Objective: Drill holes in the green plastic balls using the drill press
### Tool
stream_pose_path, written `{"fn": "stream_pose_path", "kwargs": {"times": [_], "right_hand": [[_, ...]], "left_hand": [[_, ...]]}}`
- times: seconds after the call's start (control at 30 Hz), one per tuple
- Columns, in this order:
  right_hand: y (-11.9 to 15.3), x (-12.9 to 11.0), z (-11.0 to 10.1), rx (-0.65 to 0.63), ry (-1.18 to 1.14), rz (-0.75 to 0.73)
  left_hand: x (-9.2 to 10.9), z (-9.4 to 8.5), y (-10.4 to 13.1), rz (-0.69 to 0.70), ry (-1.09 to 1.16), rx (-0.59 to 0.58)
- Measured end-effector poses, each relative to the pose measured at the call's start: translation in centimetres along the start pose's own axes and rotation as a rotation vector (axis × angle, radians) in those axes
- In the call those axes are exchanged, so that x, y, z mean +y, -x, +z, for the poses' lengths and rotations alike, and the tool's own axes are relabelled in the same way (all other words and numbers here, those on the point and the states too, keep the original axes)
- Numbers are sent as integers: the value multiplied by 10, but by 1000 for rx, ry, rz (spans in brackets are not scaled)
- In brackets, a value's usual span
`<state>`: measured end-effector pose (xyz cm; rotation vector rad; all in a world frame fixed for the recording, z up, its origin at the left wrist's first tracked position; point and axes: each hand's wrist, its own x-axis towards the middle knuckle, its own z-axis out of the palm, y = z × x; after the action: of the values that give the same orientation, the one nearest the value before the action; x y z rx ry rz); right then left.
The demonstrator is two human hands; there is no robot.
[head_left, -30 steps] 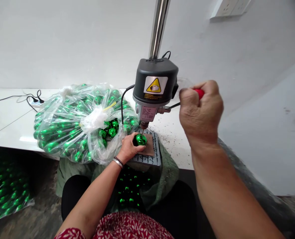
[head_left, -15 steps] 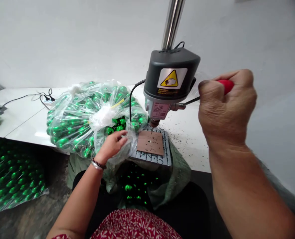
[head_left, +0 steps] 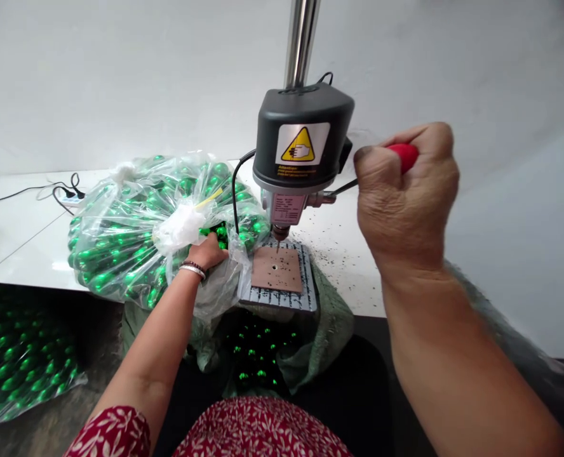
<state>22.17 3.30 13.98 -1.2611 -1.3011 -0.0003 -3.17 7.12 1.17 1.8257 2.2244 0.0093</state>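
Observation:
My right hand [head_left: 408, 190] is closed round the red knob [head_left: 404, 157] of the drill press lever, to the right of the dark grey drill head [head_left: 305, 136]. My left hand [head_left: 208, 251] reaches into the opening of a clear plastic bag [head_left: 120, 247] full of shiny green balls [head_left: 221, 233]; its fingertips are hidden among them. Below the drill bit [head_left: 277, 246] lies a square brown board [head_left: 277, 270] with a small hole, on the slotted metal base [head_left: 308, 279]. No ball sits on the board.
Dark shavings are scattered over the board and the white table [head_left: 358, 279]. More green balls lie in a green woven sack [head_left: 332, 343] below the base and in another bag [head_left: 20, 362] at lower left. A power strip [head_left: 75, 200] with cords lies behind the bag.
My left hand has moved left and up, from beside the base into the bag's opening. My right hand stays on the lever knob. The whole view has shifted slightly.

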Motion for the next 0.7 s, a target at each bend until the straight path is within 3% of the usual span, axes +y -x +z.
{"fn": "stream_pose_path", "kwargs": {"times": [0.27,0.33,0.4,0.47,0.57,0.7], "right_hand": [[1,-1,1,44,-62,-36],[0,-1,1,38,-62,-25],[0,-2,1,38,-63,-21],[0,-3,1,39,-72,-18],[0,-4,0,33,-73,0],[0,-6,-1,6,-68,22]], "left_hand": [[-13,-2,15,95,23,10],[-14,-8,25,89,65,75],[-12,-13,39,119,212,146],[-5,-15,55,182,495,132],[14,-4,69,286,919,11],[42,29,60,330,1023,-6]]}}
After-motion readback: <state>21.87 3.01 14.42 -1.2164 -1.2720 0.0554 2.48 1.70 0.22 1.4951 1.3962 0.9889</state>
